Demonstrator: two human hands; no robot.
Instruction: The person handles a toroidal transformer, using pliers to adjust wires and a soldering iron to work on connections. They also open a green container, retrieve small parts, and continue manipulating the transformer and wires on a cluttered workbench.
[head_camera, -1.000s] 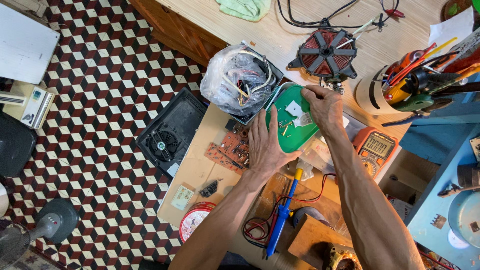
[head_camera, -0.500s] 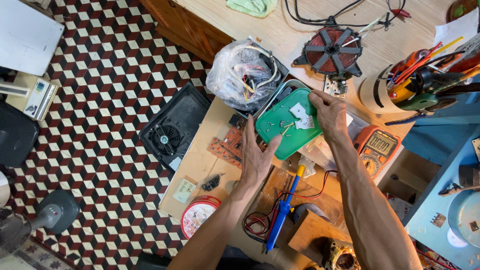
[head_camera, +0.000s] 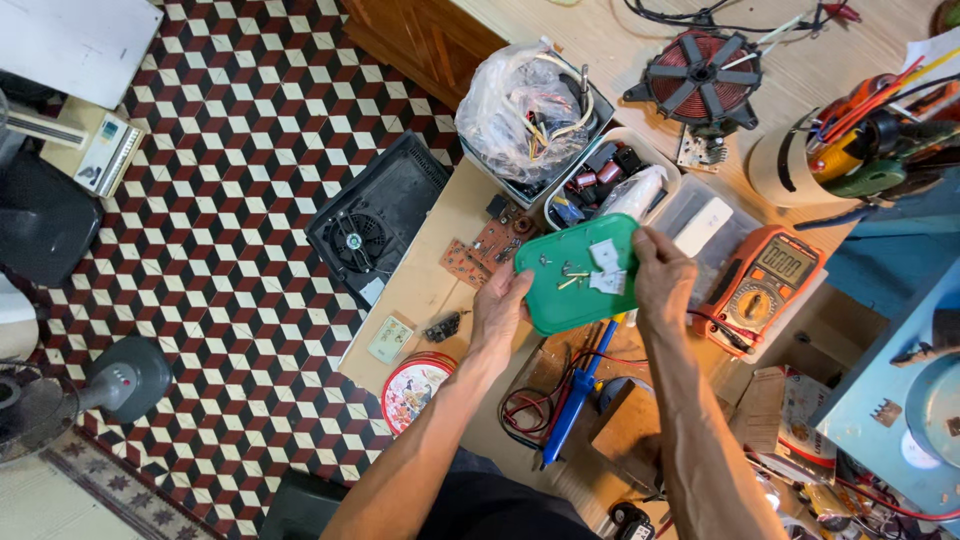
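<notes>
Both of my hands hold a green plastic lid (head_camera: 565, 298) flat above the workbench. My left hand (head_camera: 500, 312) grips its left edge and my right hand (head_camera: 662, 280) grips its right edge. Small screws and white scraps (head_camera: 603, 268) lie on the lid. Beneath it, a white box (head_camera: 612, 172) of small electronic parts stands uncovered. Brown circuit boards (head_camera: 482, 250) lie just left of the lid.
An orange multimeter (head_camera: 766, 284) lies to the right, a blue soldering iron (head_camera: 574, 394) below the lid. A bag of wires (head_camera: 522, 108), a copper induction coil (head_camera: 703, 78), a tool holder (head_camera: 850, 150), a round tin (head_camera: 418, 386) and a black fan housing (head_camera: 372, 228) surround them.
My hands lifted the green lid off the white parts box and brought it toward me; the box contents now show. The camera view shifted slightly.
</notes>
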